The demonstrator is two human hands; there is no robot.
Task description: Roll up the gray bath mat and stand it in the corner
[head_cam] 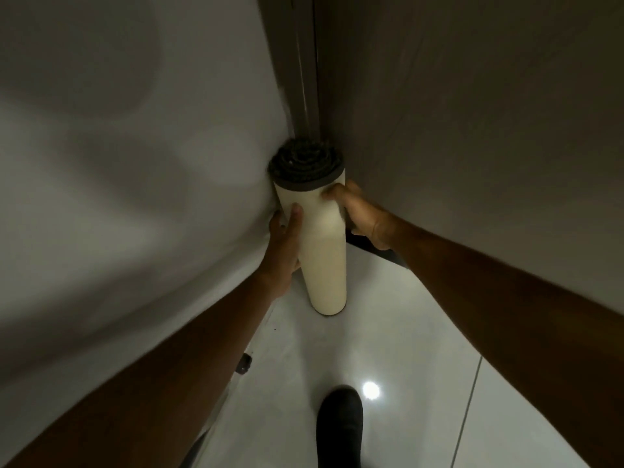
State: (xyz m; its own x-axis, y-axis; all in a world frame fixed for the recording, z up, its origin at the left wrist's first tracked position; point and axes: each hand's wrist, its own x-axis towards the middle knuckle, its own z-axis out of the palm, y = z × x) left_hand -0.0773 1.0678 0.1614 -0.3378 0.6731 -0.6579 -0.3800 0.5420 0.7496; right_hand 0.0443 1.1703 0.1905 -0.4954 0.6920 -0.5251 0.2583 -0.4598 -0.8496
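From the head view, we are looking down at the bath mat (320, 241), already rolled into a tight tube with its pale backing outward and the gray pile showing as a spiral at the top end. We are holding it on end in the corner where the white wall (135, 146) is meeting the darker panel (472, 113), with its foot resting on the glossy tiled floor (388, 332). Its long axis is running close to vertical, the top seeming to tip back into the corner while the foot is sitting a little toward us. Our left hand (285, 244) is wrapping the roll's left side just above mid-height, thumb pressed on the front face. Our right hand (363, 214) is clamping the right side nearer the top, fingertips (332, 194) digging in just below the gray rim. So both grips are closed on the roll, one on each flank, with the right sitting higher and nearer the top. A dark shoe (339, 427) is standing on the floor below, well apart from the roll's foot. We are judging that the coming move depends on that lean: if the top is settling against both walls, we can be letting go, but the loose outer edge, which we cannot see from here, may be wanting to spring open.
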